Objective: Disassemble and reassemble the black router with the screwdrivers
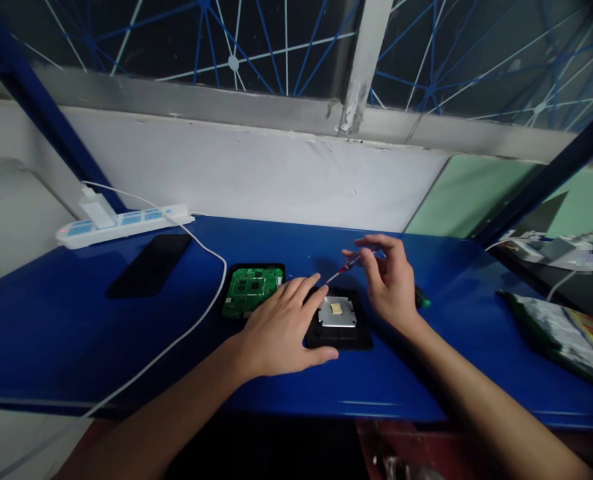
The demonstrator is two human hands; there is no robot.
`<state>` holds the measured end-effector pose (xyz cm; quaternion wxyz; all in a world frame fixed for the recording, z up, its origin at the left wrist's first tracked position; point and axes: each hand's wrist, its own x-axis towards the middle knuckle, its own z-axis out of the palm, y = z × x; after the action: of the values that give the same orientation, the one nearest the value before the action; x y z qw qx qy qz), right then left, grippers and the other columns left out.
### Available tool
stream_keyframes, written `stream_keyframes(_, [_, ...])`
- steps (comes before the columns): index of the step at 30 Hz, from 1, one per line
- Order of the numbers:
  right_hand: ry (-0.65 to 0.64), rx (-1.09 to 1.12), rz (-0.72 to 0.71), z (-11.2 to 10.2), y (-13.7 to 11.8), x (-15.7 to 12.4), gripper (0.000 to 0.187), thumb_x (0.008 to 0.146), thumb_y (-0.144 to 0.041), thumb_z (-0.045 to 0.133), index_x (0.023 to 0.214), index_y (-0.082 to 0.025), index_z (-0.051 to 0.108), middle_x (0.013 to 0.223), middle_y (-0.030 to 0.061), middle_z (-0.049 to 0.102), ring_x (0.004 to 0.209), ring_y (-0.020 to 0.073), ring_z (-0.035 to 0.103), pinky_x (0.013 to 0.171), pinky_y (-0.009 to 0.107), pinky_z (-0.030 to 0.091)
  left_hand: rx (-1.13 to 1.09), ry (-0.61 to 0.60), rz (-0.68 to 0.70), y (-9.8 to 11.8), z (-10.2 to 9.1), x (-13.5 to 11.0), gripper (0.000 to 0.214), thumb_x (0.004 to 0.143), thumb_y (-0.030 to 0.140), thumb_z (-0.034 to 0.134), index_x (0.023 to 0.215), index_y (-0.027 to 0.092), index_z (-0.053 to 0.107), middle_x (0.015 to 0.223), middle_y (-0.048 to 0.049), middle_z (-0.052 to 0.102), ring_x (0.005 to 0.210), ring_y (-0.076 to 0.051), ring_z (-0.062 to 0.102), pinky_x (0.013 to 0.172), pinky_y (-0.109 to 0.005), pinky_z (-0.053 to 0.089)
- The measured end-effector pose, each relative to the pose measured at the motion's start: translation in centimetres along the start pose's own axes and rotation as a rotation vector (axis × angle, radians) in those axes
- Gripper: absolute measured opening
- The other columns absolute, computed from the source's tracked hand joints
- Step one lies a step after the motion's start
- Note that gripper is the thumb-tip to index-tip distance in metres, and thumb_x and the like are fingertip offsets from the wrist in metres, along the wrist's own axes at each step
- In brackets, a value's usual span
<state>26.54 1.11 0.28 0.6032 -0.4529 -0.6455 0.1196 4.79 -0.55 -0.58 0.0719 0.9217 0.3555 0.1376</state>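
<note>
My right hand [392, 283] is closed around the handle of a screwdriver [349, 265], whose thin shaft slants down to the left. Its tip meets the far left corner of a black plastic cover [364, 333], near my left fingertips. My left hand [284, 327] lies spread over that cover's left side, fingers stretched out. A silver metal plate [346, 319] with a small pale yellow pad [336, 309] sits in the cover. Just left of it, a green circuit board [249, 287] rests in a black casing, partly hidden by my left hand.
A black phone [149, 265] lies at the left, before a white power strip [126, 227] with a charger. A white cable [196, 323] crosses the blue table [176, 373]. Right of my right hand is a small green object [422, 298]. A snack-like packet [566, 333] lies far right.
</note>
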Motion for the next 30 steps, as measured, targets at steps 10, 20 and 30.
stream_keyframes(10, [-0.01,0.003,0.023,0.2,-0.1,-0.2,0.014,0.099,-0.029,0.053,0.112,-0.023,0.05,0.109,0.0056,0.065,0.092,0.0207,0.077,0.078,0.035,0.064,-0.01,-0.041,-0.025,0.0,-0.1,0.3,0.099,0.079,0.072,0.06,0.152,0.01,0.033,0.16,-0.019,0.033,0.145,-0.038,0.033,0.117,-0.053,0.033])
stream_keyframes(20, [0.09,-0.024,-0.012,-0.2,-0.2,0.3,0.015,0.099,-0.03,0.052,0.112,-0.023,0.05,0.105,0.0054,0.066,0.085,0.018,0.076,0.079,0.036,0.063,-0.025,-0.045,-0.073,-0.1,0.2,0.1,0.099,0.08,0.077,0.055,0.152,0.013,0.032,0.164,-0.02,0.022,0.147,-0.042,0.028,0.11,-0.057,0.04])
stream_keyframes(30, [0.144,-0.125,-0.07,-1.0,0.2,0.3,0.021,0.097,-0.031,0.055,0.118,-0.028,0.054,0.085,0.0007,0.062,0.053,0.0118,0.059,0.049,0.03,0.051,-0.026,0.028,-0.021,-0.1,0.2,0.1,0.092,0.077,0.07,0.065,0.144,0.01,0.043,0.143,-0.0199,0.05,0.134,-0.038,0.045,0.111,-0.051,0.042])
